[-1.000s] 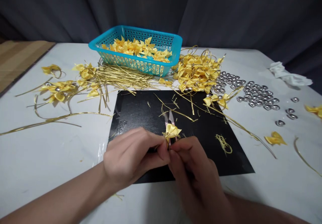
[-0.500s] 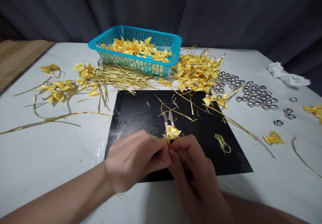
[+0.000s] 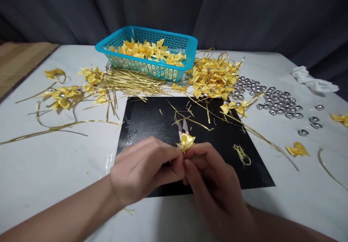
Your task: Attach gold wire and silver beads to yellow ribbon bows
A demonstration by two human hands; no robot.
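Note:
Between my fingertips is a small yellow satin ribbon bow (image 3: pixel 187 141) with gold cord at its base. My left hand (image 3: pixel 149 166) pinches it from the left, thumb and forefinger together. From the right, my right hand (image 3: pixel 212 176) pinches the same bow, its fingers curled. The fingers hide the lower part of the bow and the cord. Just beyond it, a pair of thread snips (image 3: pixel 182 128) lies on the black mat (image 3: pixel 146 122), blades pointing away and handles mostly covered by the bow and hands.
A blue basket (image 3: pixel 146 65) of yellow bows stands at the back, beside gold cord lengths (image 3: pixel 133 82) and a heap of bows (image 3: pixel 213 77). Silver bells or beads (image 3: pixel 281 102) and a white cloth item (image 3: pixel 315 80) lie right. A cord bundle (image 3: pixel 241 155) and clippings are on the mat.
Both hands stay pinched at the bow, with slight shifts of the fingers and wrists. The bow has tilted a little. Everything on the table stays in place.

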